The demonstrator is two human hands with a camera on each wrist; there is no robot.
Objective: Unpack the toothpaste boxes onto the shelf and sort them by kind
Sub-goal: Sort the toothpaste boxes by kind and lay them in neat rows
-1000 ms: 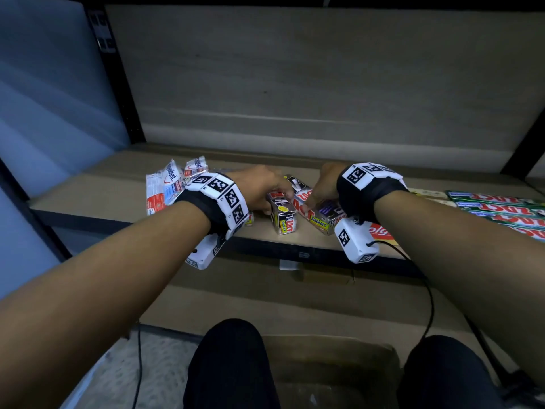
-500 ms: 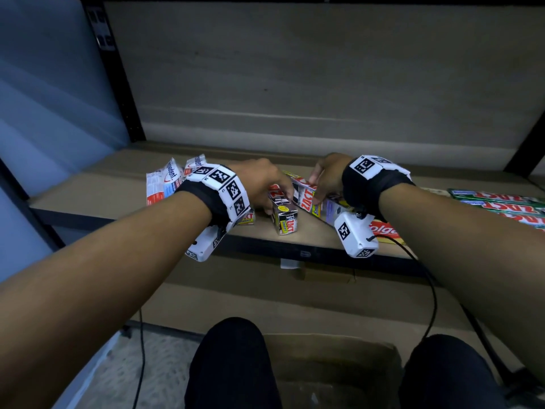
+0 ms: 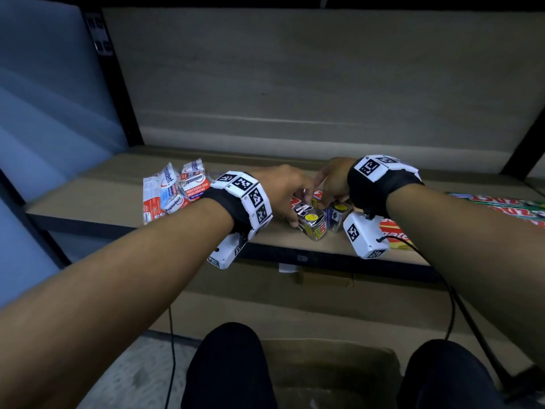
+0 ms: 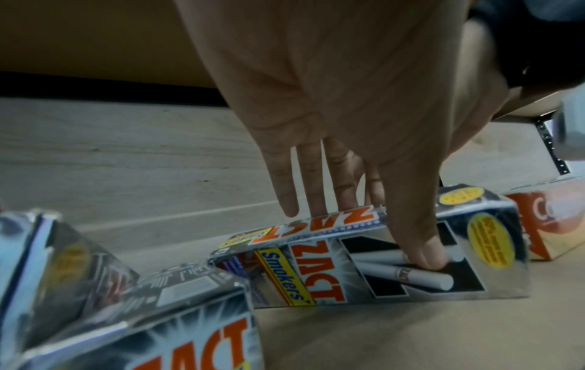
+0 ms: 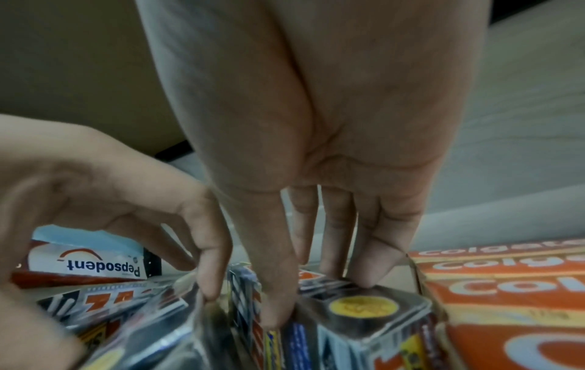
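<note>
The shelf [image 3: 88, 199] carries four kinds of box. Colgate boxes [image 5: 513, 288] lie flat at the right front, green boxes [image 3: 501, 202] lie in a row beyond them, and Pepsodent boxes [image 3: 174, 190] sit in a loose heap at the left. Between these groups, near the front edge, stand the silver Zact boxes [image 3: 312, 222], and both hands are on them. A cardboard carton [image 3: 324, 370] sits on the floor below, between the person's knees; its contents cannot be seen.

The step in hand looks like sorting: squaring the Zact boxes into one group. The left hand [image 3: 283, 190] grips a Zact box [image 4: 379, 262] lying on its long side, thumb on the near face and fingers [image 4: 311, 185] over the top edge. The right hand [image 3: 333, 181] pinches the top of the box [image 5: 364, 315] beside the Colgate stack, thumb on one side and fingers on the other.

The next move probably calls for turning the left hand's box parallel to the others and sliding it in flush, without knocking the neighbours.

The Zact boxes are glossy foil-silver with orange lettering, a yellow "Smokers" band and round yellow stickers.
</note>
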